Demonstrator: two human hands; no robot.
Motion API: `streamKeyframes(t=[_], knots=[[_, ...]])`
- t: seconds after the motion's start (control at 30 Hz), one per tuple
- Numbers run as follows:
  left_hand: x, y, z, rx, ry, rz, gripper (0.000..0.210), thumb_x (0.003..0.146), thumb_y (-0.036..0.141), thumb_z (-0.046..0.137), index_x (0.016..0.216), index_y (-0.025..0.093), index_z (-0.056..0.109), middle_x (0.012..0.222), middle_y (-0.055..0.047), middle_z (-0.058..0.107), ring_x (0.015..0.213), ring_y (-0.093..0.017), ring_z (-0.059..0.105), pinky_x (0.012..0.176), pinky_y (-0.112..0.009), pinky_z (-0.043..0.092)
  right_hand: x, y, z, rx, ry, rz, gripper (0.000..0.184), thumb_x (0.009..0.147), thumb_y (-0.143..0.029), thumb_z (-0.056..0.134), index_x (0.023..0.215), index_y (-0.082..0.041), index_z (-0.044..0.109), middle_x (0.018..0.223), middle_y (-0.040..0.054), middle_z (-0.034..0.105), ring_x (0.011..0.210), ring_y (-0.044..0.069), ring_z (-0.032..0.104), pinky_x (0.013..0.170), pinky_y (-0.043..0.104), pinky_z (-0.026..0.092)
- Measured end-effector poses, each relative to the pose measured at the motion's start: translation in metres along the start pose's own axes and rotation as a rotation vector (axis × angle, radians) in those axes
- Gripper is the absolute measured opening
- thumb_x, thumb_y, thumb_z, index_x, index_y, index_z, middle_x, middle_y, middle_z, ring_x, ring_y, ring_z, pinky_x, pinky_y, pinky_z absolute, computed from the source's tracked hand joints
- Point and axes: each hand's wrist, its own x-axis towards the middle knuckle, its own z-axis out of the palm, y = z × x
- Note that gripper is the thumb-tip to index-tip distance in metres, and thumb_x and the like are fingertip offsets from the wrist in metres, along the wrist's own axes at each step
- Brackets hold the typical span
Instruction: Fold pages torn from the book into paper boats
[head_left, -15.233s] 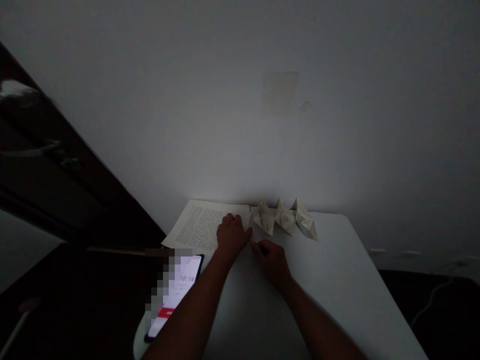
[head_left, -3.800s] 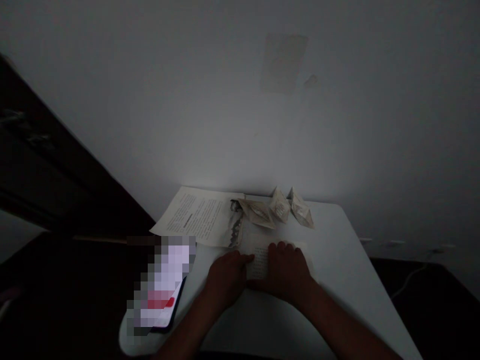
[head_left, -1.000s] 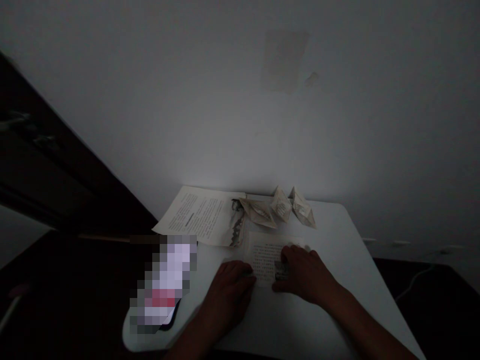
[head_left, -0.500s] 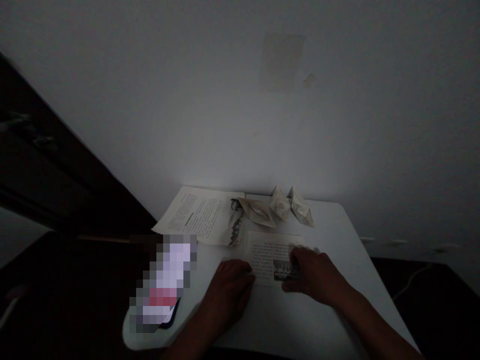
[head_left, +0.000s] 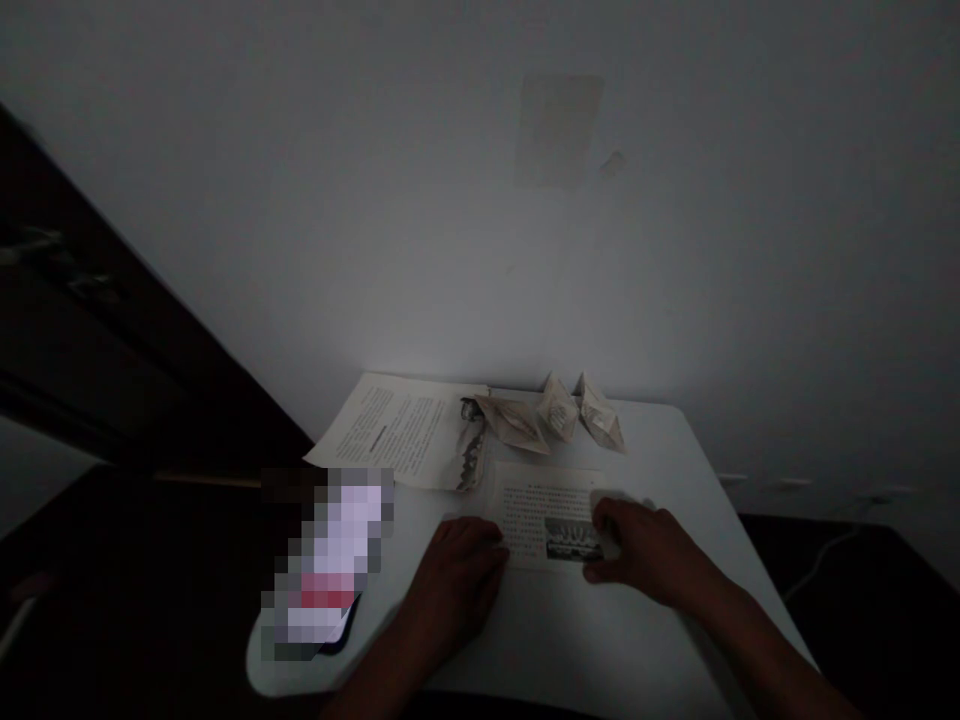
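On the small white table (head_left: 660, 440) in front of you, things ran from left to right like this. At the near left corner lay a phone (head_left: 326, 580) with its screen lit, part of it hanging over the table's edge. Behind it, against the wall, an open book (head_left: 397, 430) lay flat, its printed pages up and its right edge ragged. Your left hand (head_left: 457, 575) rested palm down on the tabletop, fingers loosely spread and holding nothing, its fingertips touching the left edge of a loose printed page (head_left: 544, 510). That page lay flat near the middle of the table, just in front of the book and between your two hands, with lines of text and a small dark picture at its near right corner. Behind the page, close to the wall, three folded paper boats (head_left: 555, 412) stood in a row (the leftmost touching the book's torn edge, as far as the dim light showed). Your right hand (head_left: 649, 550) lay flat on the right side of the page, fingers pressed down beside the picture; it gripped nothing, only pinning the paper against the table. Both forearms reached in from the near edge, well apart from each other.
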Motion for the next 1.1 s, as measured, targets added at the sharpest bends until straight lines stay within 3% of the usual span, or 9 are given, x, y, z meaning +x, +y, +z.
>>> streamKeyframes(t=[0.5,0.8,1.1], knots=[[0.002,0.0,-0.002,0.017,0.002,0.011,0.019,0.081,0.015,0.052,0.094,0.02,0.065,0.099,-0.007,0.061,0.094,-0.022,0.055,0.079,-0.04,0.046,-0.003,0.023,0.001,0.148,-0.055,0.033,0.024,0.056,-0.03,0.075,0.071,-0.024,0.057,0.066,-0.0054,0.065,0.063,0.016,0.059,0.058,0.025,0.033],[0.004,0.002,-0.003,0.007,0.026,0.027,0.019,0.081,0.015,0.051,0.094,0.02,0.065,0.097,-0.008,0.062,0.093,-0.022,0.056,0.079,-0.04,0.047,-0.007,0.033,-0.004,0.241,-0.11,0.057,0.017,0.059,-0.024,0.068,0.071,-0.022,0.057,0.064,-0.0044,0.061,0.061,0.015,0.056,0.057,0.025,0.035],[0.007,0.004,-0.003,0.026,-0.029,0.015,0.018,0.08,0.013,0.05,0.092,0.019,0.062,0.094,-0.008,0.06,0.091,-0.022,0.055,0.078,-0.04,0.046,-0.01,0.043,-0.002,0.373,-0.115,0.002,0.02,0.062,-0.02,0.064,0.081,-0.02,0.06,0.064,-0.0036,0.059,0.061,0.015,0.056,0.058,0.025,0.039]])
